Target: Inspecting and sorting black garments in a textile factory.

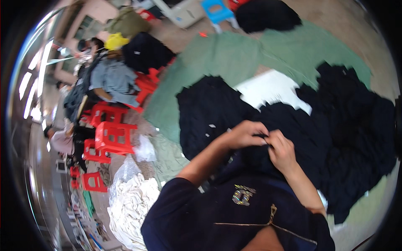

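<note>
My left hand (pixel 248 134) and my right hand (pixel 282 149) meet in front of my chest, fingertips pinched close together. Between them is a bit of dark cloth (pixel 259 155), which seems to hang down toward my lap; its edges merge with the other dark fabric. Just beyond my left hand lies a heap of dark garments (pixel 209 111) with small pale tags or scraps on it. Another dark garment pile (pixel 351 121) spreads out to the right of my right hand. A white sheet-like piece (pixel 272 90) shows between the heaps.
Green sheeting (pixel 209 58) covers the floor under the heaps. Red plastic stools (pixel 115 138) stand at the left, near a bundle of white cloth (pixel 133 209). Farther off are a blue stool (pixel 217 11), a black bundle (pixel 268 16) and grey clothes (pixel 113 79). People sit at the far left.
</note>
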Tool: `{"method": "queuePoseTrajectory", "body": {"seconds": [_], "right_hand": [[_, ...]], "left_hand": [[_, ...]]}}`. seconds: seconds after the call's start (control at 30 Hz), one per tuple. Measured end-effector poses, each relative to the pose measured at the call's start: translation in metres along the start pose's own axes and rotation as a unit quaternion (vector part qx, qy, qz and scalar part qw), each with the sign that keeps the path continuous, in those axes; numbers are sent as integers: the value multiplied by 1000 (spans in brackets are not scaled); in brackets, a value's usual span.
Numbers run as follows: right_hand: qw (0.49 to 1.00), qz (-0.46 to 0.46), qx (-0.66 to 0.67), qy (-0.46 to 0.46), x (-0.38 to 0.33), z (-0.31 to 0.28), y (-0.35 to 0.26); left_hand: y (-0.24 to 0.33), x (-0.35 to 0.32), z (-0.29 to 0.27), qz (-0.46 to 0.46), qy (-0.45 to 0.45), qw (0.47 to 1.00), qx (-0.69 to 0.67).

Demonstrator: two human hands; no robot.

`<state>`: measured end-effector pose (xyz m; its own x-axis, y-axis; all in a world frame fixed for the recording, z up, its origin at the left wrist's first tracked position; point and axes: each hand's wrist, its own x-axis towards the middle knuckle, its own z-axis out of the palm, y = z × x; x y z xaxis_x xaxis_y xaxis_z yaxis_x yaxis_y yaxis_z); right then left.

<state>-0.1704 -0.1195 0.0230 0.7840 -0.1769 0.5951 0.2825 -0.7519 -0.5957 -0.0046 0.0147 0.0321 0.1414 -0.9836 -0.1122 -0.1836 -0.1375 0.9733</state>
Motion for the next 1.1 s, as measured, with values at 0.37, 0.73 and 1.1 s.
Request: {"method": "queuePoseTrajectory", "body": {"seconds": [0.37, 0.73, 1.1], "right_hand": [[975, 188, 118, 15, 2, 10, -1], [942, 291, 166, -30, -7, 9, -3], [963, 207, 175, 1, -16, 15, 5]], "left_hand": [[33, -5, 11, 3, 121, 979, 164], [30, -13, 24, 17, 132, 975, 177], [21, -13, 29, 44, 139, 972, 183]]}}
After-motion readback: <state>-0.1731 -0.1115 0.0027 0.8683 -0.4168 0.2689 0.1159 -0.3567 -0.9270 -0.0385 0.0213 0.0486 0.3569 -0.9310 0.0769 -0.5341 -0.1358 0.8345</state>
